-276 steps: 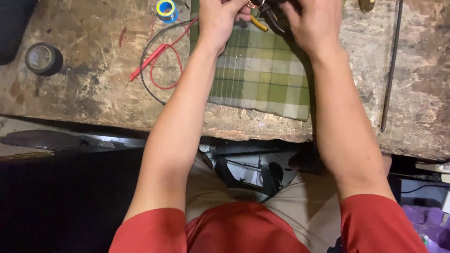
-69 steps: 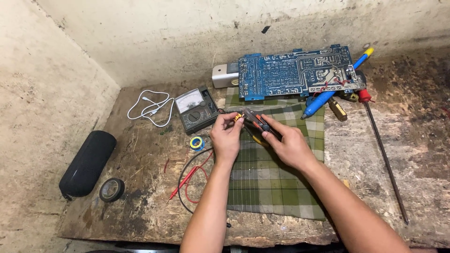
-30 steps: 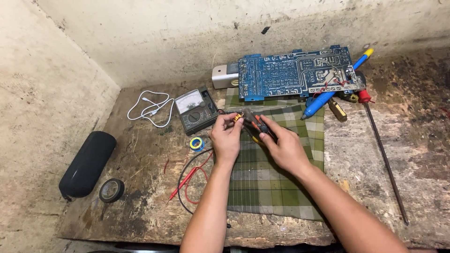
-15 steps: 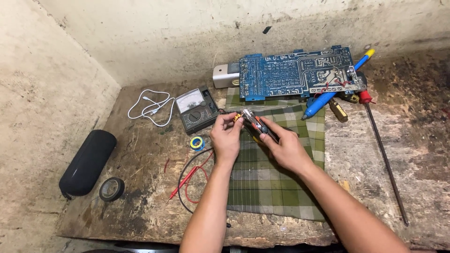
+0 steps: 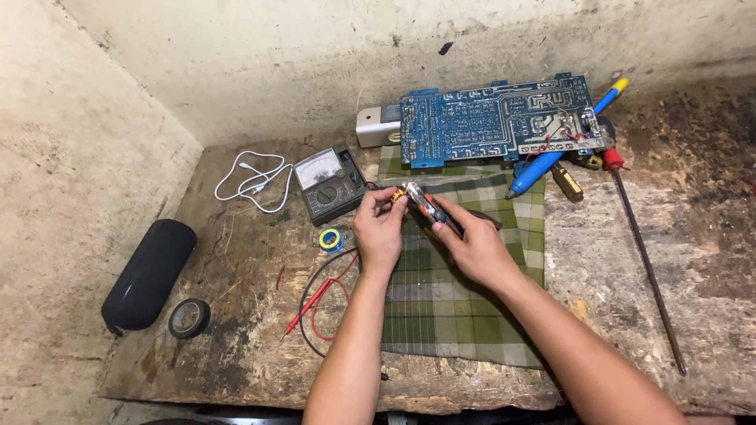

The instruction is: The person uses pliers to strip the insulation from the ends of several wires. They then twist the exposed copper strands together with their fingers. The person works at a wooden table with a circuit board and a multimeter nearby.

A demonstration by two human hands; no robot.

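Both hands are mid-job over the green plaid cloth (image 5: 457, 299) on the counter (image 5: 236, 330): left hand (image 5: 379, 228) pinches a small yellowish part (image 5: 399, 197), right hand (image 5: 472, 244) has its grip closed on a small tool (image 5: 429, 208). Blue circuit board (image 5: 496, 118) sits untouched at the far side, so plenty left, I'd say.

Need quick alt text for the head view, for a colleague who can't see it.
Both hands, left hand and right hand, hold a small tool over a green plaid cloth on a worn workbench. A blue circuit board and multimeter lie behind.
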